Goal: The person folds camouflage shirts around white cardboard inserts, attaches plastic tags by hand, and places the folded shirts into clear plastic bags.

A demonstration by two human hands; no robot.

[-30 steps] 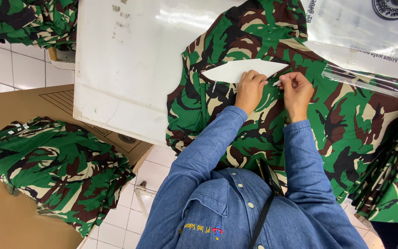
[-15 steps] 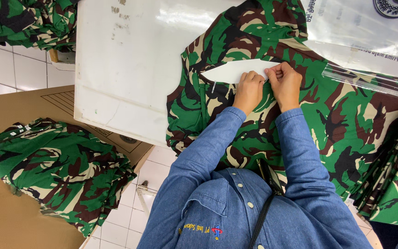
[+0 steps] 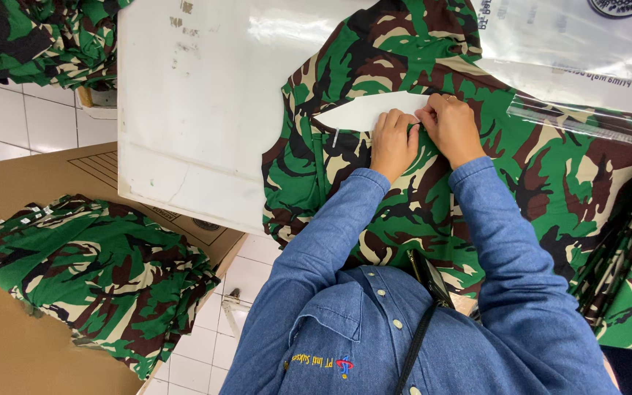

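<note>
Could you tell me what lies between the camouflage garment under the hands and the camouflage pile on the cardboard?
In the head view: bare white tabletop, then white floor tiles.

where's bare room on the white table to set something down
The white table is bare left of the camouflage garment, out to its left edge. Crowded on the right: both hands, left hand and right hand, on the garment, with a clear plastic bag beyond.

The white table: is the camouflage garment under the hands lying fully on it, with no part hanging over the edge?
No: the camouflage garment hangs over the near edge of the white table.
</note>
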